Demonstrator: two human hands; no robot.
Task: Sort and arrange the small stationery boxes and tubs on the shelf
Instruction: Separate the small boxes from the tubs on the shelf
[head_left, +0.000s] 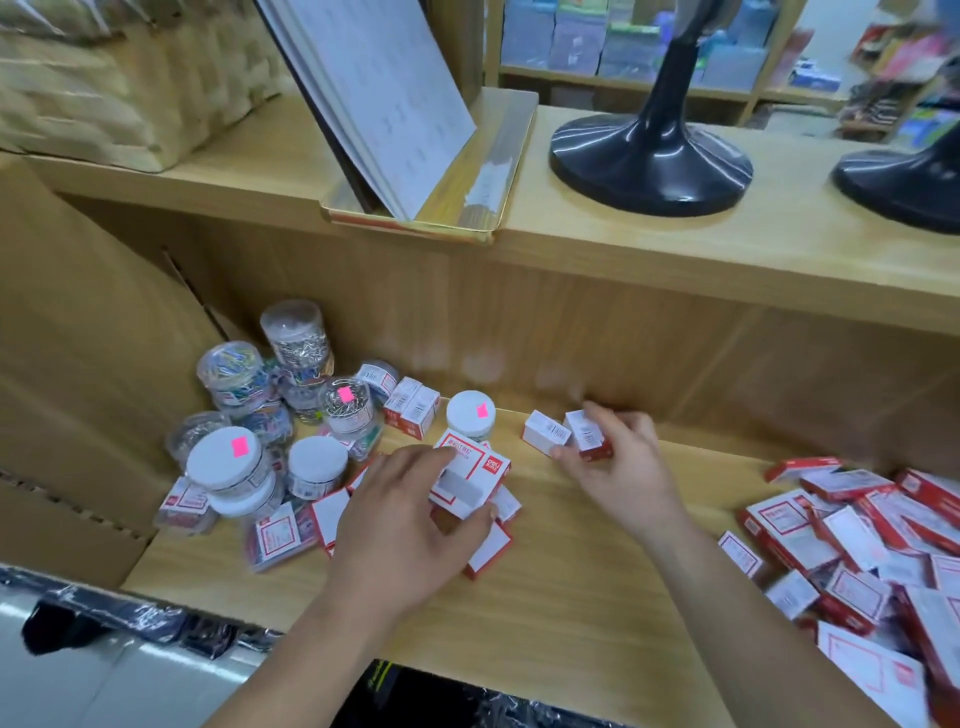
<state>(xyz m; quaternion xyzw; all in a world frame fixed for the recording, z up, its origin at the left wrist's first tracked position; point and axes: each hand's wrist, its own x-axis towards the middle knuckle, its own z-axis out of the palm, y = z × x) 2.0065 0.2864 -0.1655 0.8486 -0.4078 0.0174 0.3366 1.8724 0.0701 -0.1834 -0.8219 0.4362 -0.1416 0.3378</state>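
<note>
My left hand (405, 514) grips a red-and-white stationery box (470, 475) between thumb and fingers, above a few similar boxes lying on the wooden shelf (561, 582). My right hand (618, 462) pinches a small red-and-white box (587, 434) near the shelf's back; another small white box (545, 432) stands right beside it. Clear tubs of clips and pins (270, 415) with white lids crowd the shelf's left corner. A jumbled heap of red-and-white boxes (857, 545) fills the right end.
A white-lidded tub (471, 415) stands just behind the left hand's box. Two small boxes (413, 408) stand left of it. On the upper shelf sit a gold tray with a ledger (426, 171) and black fan bases (649, 156). Cardboard (78, 364) walls the left side.
</note>
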